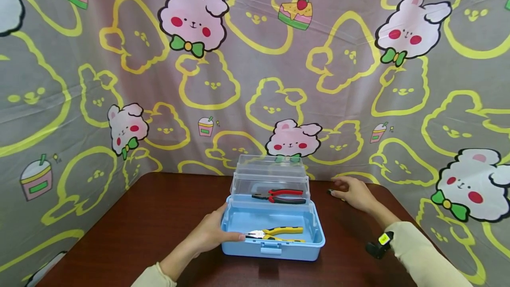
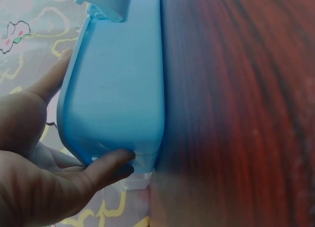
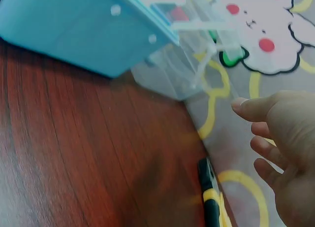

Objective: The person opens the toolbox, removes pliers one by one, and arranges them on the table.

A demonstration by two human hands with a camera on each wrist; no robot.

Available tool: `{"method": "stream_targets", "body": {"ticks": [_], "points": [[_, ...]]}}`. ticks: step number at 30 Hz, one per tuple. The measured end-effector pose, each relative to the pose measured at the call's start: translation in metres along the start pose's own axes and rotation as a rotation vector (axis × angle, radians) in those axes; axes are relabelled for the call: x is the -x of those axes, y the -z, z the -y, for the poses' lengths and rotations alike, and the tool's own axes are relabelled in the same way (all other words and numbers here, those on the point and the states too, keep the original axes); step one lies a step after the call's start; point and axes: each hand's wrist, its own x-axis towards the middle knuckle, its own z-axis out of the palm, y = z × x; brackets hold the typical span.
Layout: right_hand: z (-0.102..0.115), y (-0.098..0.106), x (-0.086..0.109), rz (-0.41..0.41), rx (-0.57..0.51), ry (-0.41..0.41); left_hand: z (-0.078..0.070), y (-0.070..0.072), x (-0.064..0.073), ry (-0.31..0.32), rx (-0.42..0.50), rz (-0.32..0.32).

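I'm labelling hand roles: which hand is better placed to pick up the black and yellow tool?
Probably the right hand: it is close to the black and yellow tool and holds nothing. The left hand grips the edge of the blue toolbox, on the side away from that tool.

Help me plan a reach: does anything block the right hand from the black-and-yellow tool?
Nothing visible between the right hand and the black-and-yellow tool; the blue toolbox stands to their left.

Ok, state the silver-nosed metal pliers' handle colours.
Yellow handles with black patches, shown best in the head view.
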Motion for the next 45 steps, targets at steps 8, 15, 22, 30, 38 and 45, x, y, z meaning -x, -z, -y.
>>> {"method": "stream_targets", "body": {"ticks": [8,15,22,30,38,45], "points": [[0.018,0.0,-0.008,0.008,-0.039,0.048,0.002,0.0,0.0,-0.003,-0.008,0.0],[0.038,0.0,-0.012,0.031,-0.101,0.089,0.001,0.0,0.0,-0.002,-0.011,-0.003],[0.062,-0.005,-0.016,0.076,-0.147,0.126,-0.001,0.0,0.0,0.01,-0.017,-0.002],[0.076,-0.015,-0.022,0.156,-0.199,0.159,-0.003,-0.001,0.001,0.021,-0.015,-0.011],[0.084,-0.025,-0.026,0.201,-0.217,0.175,-0.001,0.0,0.001,-0.005,-0.005,-0.008],[0.092,-0.035,-0.03,0.209,-0.169,0.201,0.0,0.0,0.001,-0.014,0.006,0.001]]}}
